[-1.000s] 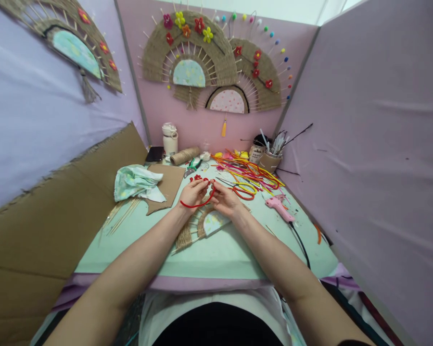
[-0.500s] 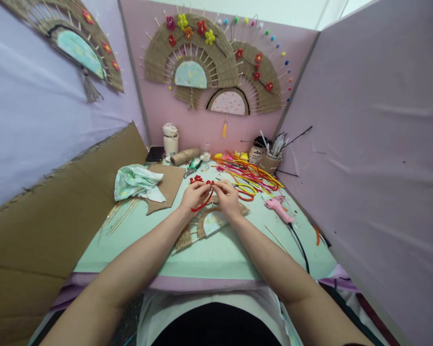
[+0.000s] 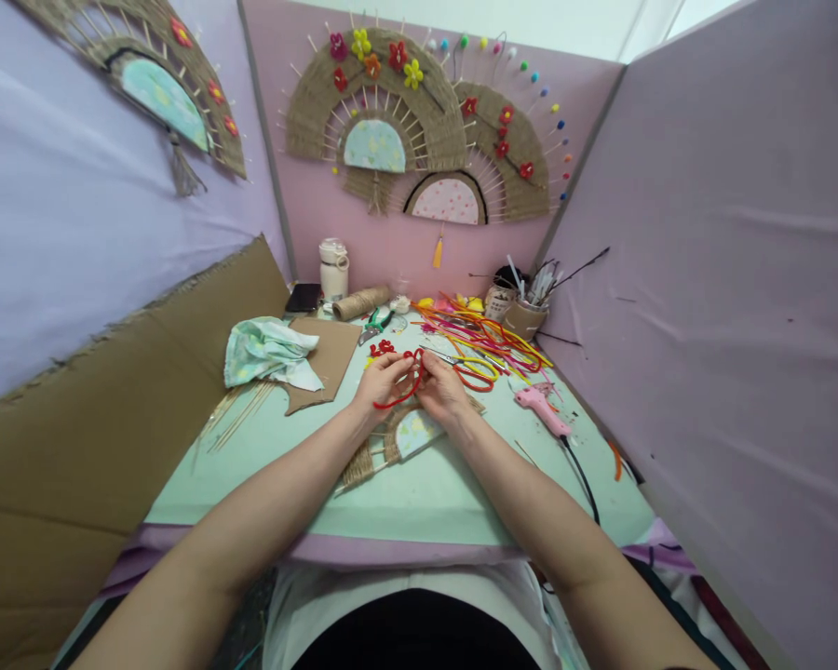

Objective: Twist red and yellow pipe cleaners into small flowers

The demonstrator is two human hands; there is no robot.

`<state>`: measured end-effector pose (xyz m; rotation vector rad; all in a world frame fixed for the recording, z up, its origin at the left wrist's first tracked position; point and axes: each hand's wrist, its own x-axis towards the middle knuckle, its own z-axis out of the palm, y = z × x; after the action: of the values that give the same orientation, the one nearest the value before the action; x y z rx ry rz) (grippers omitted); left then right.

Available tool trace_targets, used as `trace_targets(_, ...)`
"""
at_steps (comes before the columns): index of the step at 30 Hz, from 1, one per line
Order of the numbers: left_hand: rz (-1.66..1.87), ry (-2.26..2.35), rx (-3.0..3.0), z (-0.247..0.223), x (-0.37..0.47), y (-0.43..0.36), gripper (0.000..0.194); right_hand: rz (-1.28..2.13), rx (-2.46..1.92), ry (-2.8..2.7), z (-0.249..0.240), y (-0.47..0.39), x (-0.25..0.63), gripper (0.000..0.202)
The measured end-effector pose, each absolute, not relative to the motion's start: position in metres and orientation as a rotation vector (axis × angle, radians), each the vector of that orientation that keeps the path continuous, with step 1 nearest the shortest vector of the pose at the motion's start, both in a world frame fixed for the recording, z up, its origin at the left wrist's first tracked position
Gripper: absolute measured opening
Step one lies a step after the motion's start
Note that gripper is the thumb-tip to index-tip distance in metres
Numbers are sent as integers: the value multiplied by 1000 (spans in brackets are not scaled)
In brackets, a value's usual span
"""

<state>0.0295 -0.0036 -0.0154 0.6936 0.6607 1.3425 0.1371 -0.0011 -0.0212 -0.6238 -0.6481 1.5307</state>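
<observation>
No readable text, cup markings (image 3: 498, 303) apparently too small

From afar, I see a rounded black top (image 3: 419, 635) and white cloth (image 3: 304, 600) below the table (image 3: 433, 516); forearms (image 3: 300, 475), left hand (image 3: 383, 380) and right hand (image 3: 442, 389) bare.

Left hand (image 3: 385, 380): fingertips pinched, over the woven fan (image 3: 415, 432)
Right hand (image 3: 442, 387): fingers curled, over the woven fan
2 forearms (image 3: 286, 489): bare, converging toward it
</observation>
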Motion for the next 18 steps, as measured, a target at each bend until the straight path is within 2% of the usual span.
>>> trace_targets(11,1443,674,674,-12,24,-2,24,1707,-677,-905,-15,2,150,25)
trace_targets(18,1431,655,726,-15,29,0,24,1656,-633,-881,-12,0,150,22)
